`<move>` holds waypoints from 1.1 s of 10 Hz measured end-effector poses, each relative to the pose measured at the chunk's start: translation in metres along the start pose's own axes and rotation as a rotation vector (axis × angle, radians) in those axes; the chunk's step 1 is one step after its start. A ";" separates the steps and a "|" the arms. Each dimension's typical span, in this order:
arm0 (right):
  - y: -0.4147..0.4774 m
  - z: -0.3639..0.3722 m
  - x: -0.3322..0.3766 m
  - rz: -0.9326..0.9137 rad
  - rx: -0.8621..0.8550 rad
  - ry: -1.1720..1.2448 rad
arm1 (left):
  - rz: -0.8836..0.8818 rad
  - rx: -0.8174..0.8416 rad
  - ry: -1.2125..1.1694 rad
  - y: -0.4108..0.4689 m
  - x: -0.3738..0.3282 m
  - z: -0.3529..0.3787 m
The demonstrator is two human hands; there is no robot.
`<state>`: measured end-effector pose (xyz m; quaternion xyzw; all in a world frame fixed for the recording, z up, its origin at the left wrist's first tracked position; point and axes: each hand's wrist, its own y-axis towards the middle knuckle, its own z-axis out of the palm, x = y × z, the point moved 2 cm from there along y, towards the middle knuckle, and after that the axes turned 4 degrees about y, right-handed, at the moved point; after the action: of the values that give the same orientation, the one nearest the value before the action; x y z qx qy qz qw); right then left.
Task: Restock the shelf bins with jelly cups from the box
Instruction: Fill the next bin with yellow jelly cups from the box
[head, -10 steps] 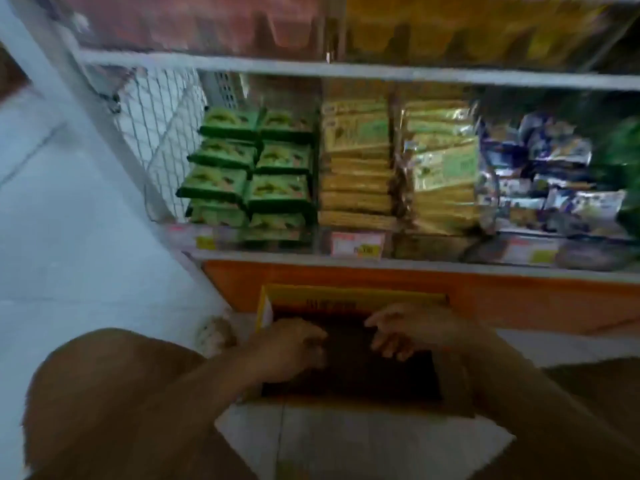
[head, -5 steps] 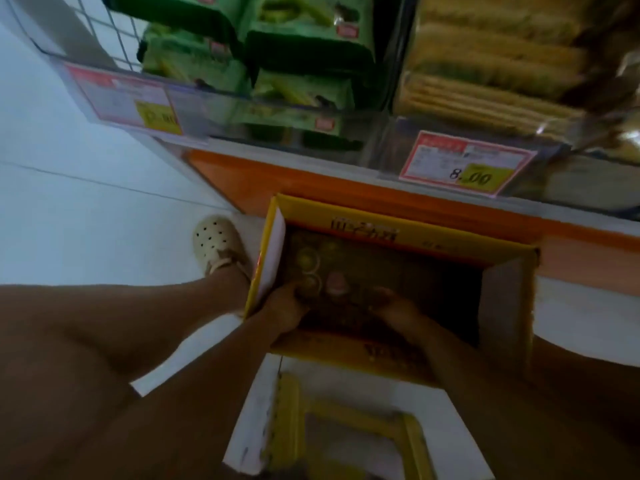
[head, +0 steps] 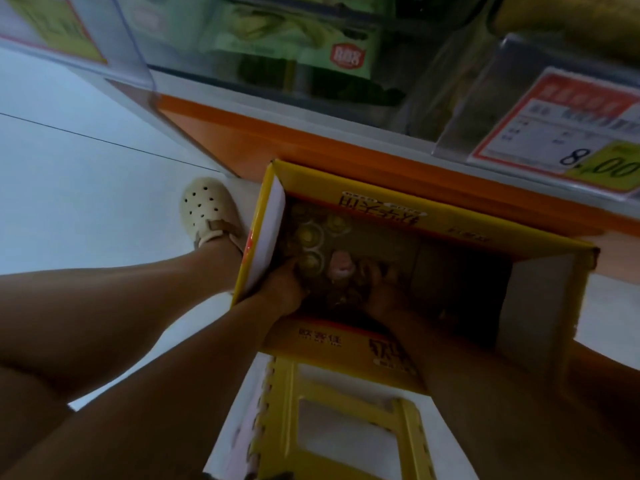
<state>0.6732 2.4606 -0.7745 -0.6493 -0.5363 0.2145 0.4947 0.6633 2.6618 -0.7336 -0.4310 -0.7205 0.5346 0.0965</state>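
The cardboard box (head: 381, 209) is bright yellow with dark brown printed characters; its left flap shows white inside. The jelly cups (head: 308, 233) in it look yellow-green, with one pink cup (head: 341, 268) among them. Left of the box, the clog (head: 204, 213) is cream, dotted with round holes, with a tan strap. The shelf base (head: 277, 133) is orange. The far packets (head: 294, 36) are green with a red logo. The price label (head: 568, 123) is white, red-bordered, with black digits on yellow-green. The near stool (head: 346, 427) is yellow.
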 end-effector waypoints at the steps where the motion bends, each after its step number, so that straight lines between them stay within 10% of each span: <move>1: 0.006 -0.001 -0.001 -0.009 -0.023 -0.016 | -0.016 0.007 -0.001 0.004 0.003 0.002; 11: -0.037 -0.028 -0.062 0.038 -0.134 0.567 | 0.166 -0.057 0.317 0.043 -0.030 0.028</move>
<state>0.6571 2.3900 -0.7466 -0.7245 -0.3773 -0.0023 0.5769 0.6868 2.6228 -0.7718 -0.5707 -0.6728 0.4455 0.1523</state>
